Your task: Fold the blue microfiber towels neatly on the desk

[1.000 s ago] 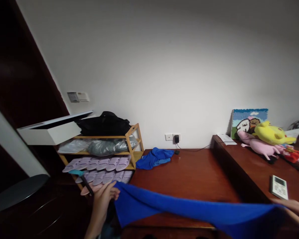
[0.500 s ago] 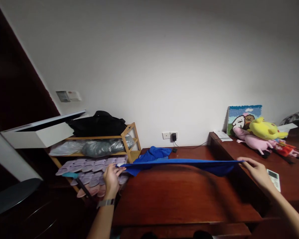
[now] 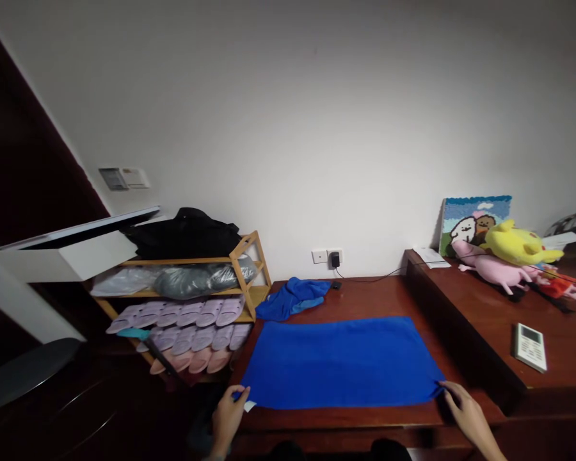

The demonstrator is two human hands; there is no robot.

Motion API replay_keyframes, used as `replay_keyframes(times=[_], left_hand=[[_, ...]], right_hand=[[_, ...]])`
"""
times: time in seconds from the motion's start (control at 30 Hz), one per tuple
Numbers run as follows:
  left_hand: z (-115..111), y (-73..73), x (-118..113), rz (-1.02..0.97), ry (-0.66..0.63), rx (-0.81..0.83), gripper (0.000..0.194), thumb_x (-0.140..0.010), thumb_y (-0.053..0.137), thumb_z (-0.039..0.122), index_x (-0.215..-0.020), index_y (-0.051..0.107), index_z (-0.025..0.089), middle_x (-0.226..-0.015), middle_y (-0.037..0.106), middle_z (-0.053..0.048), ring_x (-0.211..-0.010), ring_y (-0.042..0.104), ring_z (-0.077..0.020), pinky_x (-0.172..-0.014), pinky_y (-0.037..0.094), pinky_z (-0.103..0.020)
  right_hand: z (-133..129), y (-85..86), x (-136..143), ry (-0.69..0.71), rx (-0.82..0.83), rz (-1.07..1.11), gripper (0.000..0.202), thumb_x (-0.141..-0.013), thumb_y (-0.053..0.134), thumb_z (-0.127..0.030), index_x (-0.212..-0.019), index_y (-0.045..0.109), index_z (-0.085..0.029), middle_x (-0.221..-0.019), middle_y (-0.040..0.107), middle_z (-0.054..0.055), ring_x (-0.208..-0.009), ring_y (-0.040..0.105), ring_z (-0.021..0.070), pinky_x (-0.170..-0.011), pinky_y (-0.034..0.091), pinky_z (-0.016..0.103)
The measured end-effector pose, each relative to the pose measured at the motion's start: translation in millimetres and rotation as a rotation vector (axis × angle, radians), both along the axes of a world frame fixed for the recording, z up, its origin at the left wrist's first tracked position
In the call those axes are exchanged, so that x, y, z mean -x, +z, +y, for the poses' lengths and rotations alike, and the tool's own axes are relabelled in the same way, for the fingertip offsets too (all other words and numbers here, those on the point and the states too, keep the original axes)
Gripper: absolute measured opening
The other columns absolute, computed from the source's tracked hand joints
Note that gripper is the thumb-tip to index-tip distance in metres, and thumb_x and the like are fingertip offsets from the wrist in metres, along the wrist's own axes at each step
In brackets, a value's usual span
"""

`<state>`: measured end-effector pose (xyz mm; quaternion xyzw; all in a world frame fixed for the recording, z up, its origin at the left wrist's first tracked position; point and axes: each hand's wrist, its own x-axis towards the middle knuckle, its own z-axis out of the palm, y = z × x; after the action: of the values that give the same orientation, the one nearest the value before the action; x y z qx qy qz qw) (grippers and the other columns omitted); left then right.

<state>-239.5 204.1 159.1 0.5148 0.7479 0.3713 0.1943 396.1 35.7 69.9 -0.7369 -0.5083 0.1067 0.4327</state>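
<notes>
A blue towel [image 3: 340, 362] lies spread out as a wide rectangle on the brown wooden table [image 3: 365, 419]. My left hand [image 3: 229, 413] pinches its near left corner, where a small white tag [image 3: 249, 405] sticks out. At the near right corner, my right hand [image 3: 463, 406] grips the fabric between thumb and fingers. Behind the spread towel, a crumpled blue cloth [image 3: 295, 298] rests at the table's far left, partly lighter blue on one side.
To the left stands a wooden rack [image 3: 249, 275] with several lilac slippers [image 3: 189, 310] and a black bag [image 3: 187, 234]. A raised brown surface [image 3: 489, 320] on the right bears a white remote-like device [image 3: 530, 347] and plush toys [image 3: 518, 246]. A black plug [image 3: 335, 259] sits in the wall socket.
Both hands have come down and toward me. The towel, held taut in the air before, now lies flat on the table with its near corners still in my hands.
</notes>
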Motion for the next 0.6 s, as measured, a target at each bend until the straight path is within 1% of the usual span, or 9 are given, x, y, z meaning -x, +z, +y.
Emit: replay_keyframes(times=[0.07, 0.17, 0.3, 0.37, 0.43, 0.47, 0.5, 0.53, 0.6], left_hand=[[-0.7, -2.9, 4.8, -0.010, -0.035, 0.002, 0.023, -0.061, 0.061, 0.049, -0.066, 0.068, 0.028, -0.073, 0.078, -0.004, -0.078, 0.075, -0.0316, -0.071, 0.055, -0.036], [-4.1, -10.9, 11.3, -0.038, -0.100, -0.025, 0.023, -0.059, 0.063, 0.050, -0.069, 0.072, 0.030, -0.078, 0.079, -0.003, -0.087, 0.075, -0.0331, -0.074, 0.057, -0.036], [-11.0, -26.5, 26.8, 0.001, -0.114, -0.093, 0.024, -0.055, 0.065, 0.051, -0.067, 0.073, 0.032, -0.079, 0.076, -0.006, -0.086, 0.074, -0.0370, -0.080, 0.058, -0.044], [-12.4, -29.9, 34.7, 0.107, -0.093, -0.169, 0.024, -0.057, 0.065, 0.051, -0.068, 0.074, 0.032, -0.083, 0.073, -0.008, -0.089, 0.072, -0.0387, -0.085, 0.057, -0.047], [-11.5, -27.3, 32.0, 0.243, -0.063, -0.269, 0.024, -0.062, 0.063, 0.050, -0.071, 0.074, 0.031, -0.088, 0.070, -0.011, -0.092, 0.070, -0.0397, -0.088, 0.056, -0.050], [-10.5, -24.0, 22.6, 0.301, -0.064, -0.312, 0.023, -0.067, 0.062, 0.048, -0.073, 0.075, 0.030, -0.091, 0.070, -0.012, -0.092, 0.069, -0.0395, -0.088, 0.055, -0.051], [-9.6, -20.1, 6.0, 0.337, -0.088, -0.347, 0.023, -0.071, 0.060, 0.046, -0.075, 0.075, 0.029, -0.093, 0.070, -0.013, -0.091, 0.069, -0.0386, -0.088, 0.055, -0.051], [-9.3, -16.1, -18.5, 0.350, -0.138, -0.370, 0.022, -0.076, 0.058, 0.043, -0.077, 0.075, 0.029, -0.094, 0.071, -0.013, -0.090, 0.069, -0.0371, -0.087, 0.055, -0.050], [-12.8, -10.3, -90.7, 0.314, -0.340, -0.386, 0.022, -0.083, 0.056, 0.037, -0.083, 0.077, 0.030, -0.097, 0.072, -0.012, -0.090, 0.070, -0.0327, -0.085, 0.055, -0.046]], right_hand=[[-4.3, -5.3, -1.1, 0.000, 0.000, 0.005, 0.048, -0.078, 0.052, -0.065, -0.092, 0.079, -0.028, -0.104, 0.079, 0.009, -0.104, 0.074, 0.0346, -0.096, 0.060, 0.046], [-16.6, -10.2, -6.9, -0.003, 0.037, 0.038, 0.045, -0.075, 0.054, -0.069, -0.085, 0.079, -0.034, -0.102, 0.079, 0.006, -0.105, 0.073, 0.0381, -0.098, 0.059, 0.051], [-31.6, -12.1, -17.2, -0.025, 0.085, 0.004, 0.045, -0.074, 0.052, -0.072, -0.078, 0.080, -0.037, -0.097, 0.080, 0.007, -0.105, 0.071, 0.0421, -0.099, 0.057, 0.058], [-28.1, -7.6, -21.7, -0.023, 0.114, -0.049, 0.045, -0.075, 0.052, -0.071, -0.076, 0.079, -0.035, -0.094, 0.079, 0.010, -0.102, 0.071, 0.0425, -0.097, 0.057, 0.059], [-11.3, 0.3, -25.2, -0.010, 0.128, -0.088, 0.048, -0.078, 0.050, -0.070, -0.078, 0.079, -0.032, -0.095, 0.079, 0.012, -0.102, 0.070, 0.0411, -0.097, 0.057, 0.056], [2.5, 5.0, -26.7, 0.002, 0.125, -0.104, 0.050, -0.080, 0.048, -0.069, -0.081, 0.079, -0.030, -0.098, 0.079, 0.012, -0.103, 0.070, 0.0401, -0.099, 0.056, 0.055], [19.5, 9.8, -27.8, 0.019, 0.119, -0.122, 0.052, -0.083, 0.045, -0.067, -0.087, 0.080, -0.029, -0.103, 0.078, 0.012, -0.106, 0.069, 0.0388, -0.102, 0.054, 0.054], [39.0, 14.4, -28.8, 0.033, 0.117, -0.144, 0.054, -0.085, 0.042, -0.065, -0.094, 0.079, -0.027, -0.109, 0.077, 0.012, -0.110, 0.068, 0.0374, -0.105, 0.052, 0.053], [81.7, 22.5, -29.9, 0.055, 0.144, -0.190, 0.058, -0.088, 0.038, -0.059, -0.110, 0.077, -0.023, -0.126, 0.072, 0.012, -0.122, 0.064, 0.0341, -0.113, 0.046, 0.050]])
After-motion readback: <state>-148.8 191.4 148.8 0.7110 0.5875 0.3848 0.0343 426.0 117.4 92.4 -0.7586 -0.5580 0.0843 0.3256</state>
